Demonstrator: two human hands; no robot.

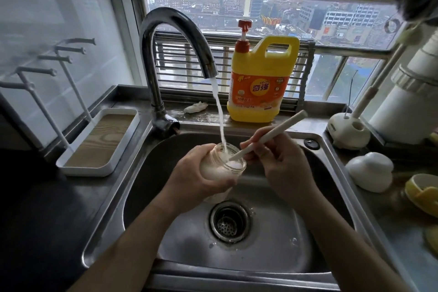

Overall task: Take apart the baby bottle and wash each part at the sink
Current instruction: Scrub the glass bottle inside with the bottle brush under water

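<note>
Head view puts the bottle (216, 168) over the middle of the sink (272, 251), above and a little behind the drain (228, 221), with your left hand (196, 174) wrapped round its body and gripping it firmly. Its long axis is tilted: the base sits low toward your left palm, and the open mouth points up and to the right, toward your right hand (284, 166). Water (219, 111) from the tap (175, 28) falls straight into that mouth, and the inside looks white with foam or water. Your right hand pinches the brush (272, 134) low on its handle, just beside the rim of the bottle. The handle runs up and to the right, away from you, roughly in line with the bottle's own axis. The brush end goes in at the mouth, but how deep it reaches is hidden by the froth. That shared line matters most for the scrub: I judge you can work the brush in and out along it without prying against the rim, provided the left hand holds the tilt steady. To your right on the counter lie a white domed piece (369, 170) and a yellow piece (422, 192), well apart from both hands. They may be other bottle parts, though I cannot tell for certain.
</note>
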